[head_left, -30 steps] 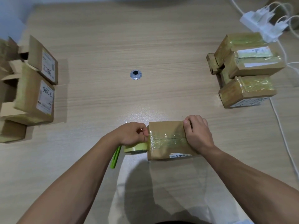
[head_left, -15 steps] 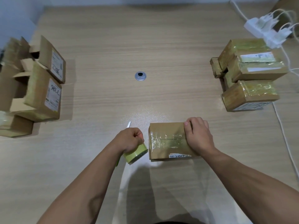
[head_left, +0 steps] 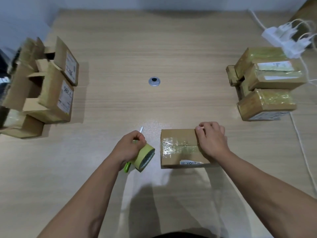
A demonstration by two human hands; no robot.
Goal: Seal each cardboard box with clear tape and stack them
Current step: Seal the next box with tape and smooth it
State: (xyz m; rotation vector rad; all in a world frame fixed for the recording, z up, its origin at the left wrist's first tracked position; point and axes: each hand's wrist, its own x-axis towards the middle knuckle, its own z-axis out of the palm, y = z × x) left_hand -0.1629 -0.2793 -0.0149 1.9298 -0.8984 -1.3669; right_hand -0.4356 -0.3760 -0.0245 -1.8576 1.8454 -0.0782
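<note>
On tabletop: open boxes at left, taped stack by power strip at right, grommet in middle. The cardboard box lies near front edge. The right grip is curled over its right end, and the left grip is clamped on tape roll + green cutter just beside the box.

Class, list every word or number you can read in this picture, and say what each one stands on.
"98LL", handwritten, it seems: label on the nearer open box, left.
Handwriting on the farther open box: blurred, unreadable.
Printed label on the centre box: too small.
Labels on the taped stack, right: blurred.
</note>
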